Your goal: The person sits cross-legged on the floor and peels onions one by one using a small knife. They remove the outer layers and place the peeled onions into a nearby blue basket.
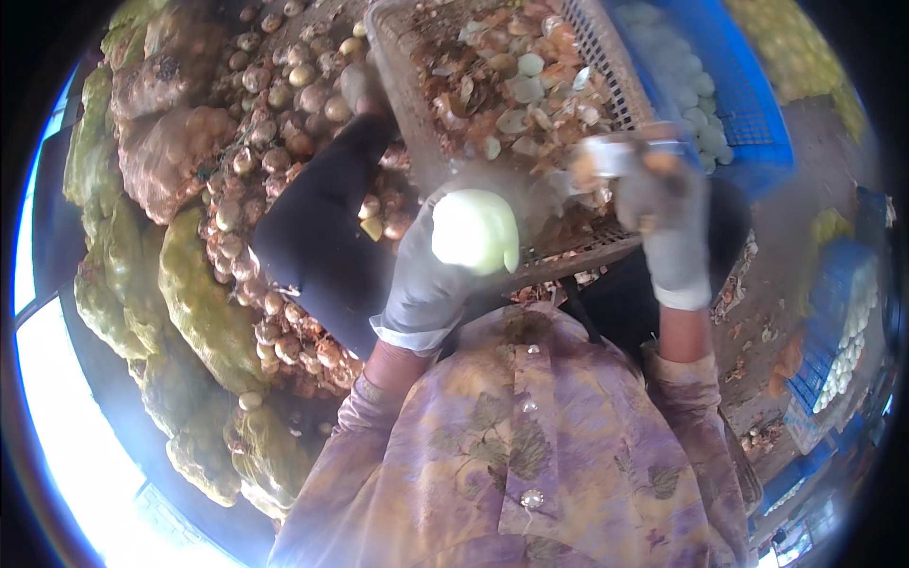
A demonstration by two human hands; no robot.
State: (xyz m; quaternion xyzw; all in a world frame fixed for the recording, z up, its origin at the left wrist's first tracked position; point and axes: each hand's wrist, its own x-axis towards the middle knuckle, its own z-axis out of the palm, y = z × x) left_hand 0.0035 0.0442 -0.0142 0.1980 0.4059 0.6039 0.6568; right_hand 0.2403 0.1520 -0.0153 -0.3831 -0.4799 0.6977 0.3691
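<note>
My left hand [425, 280], in a pale glove, holds a peeled onion [472, 231] whose top is bright with glare. A flap of onion layer hangs at its right side. My right hand [664, 220], in a soiled grey glove, is closed around a small hand tool [609, 156] with a shiny pale part. Motion blurs the tool, so its exact kind is unclear. Both hands are over the near end of a plastic crate [398, 78] that holds onion skins [525, 89]. The right hand is apart from the onion, near the crate's right corner.
Unpeeled onions [273, 160] lie heaped on the left, beside filled mesh sacks [206, 305]. A blue crate [756, 106] with peeled onions [703, 106] stands at the upper right. Another blue crate [817, 362] is farther right. Skin scraps litter the floor [753, 341].
</note>
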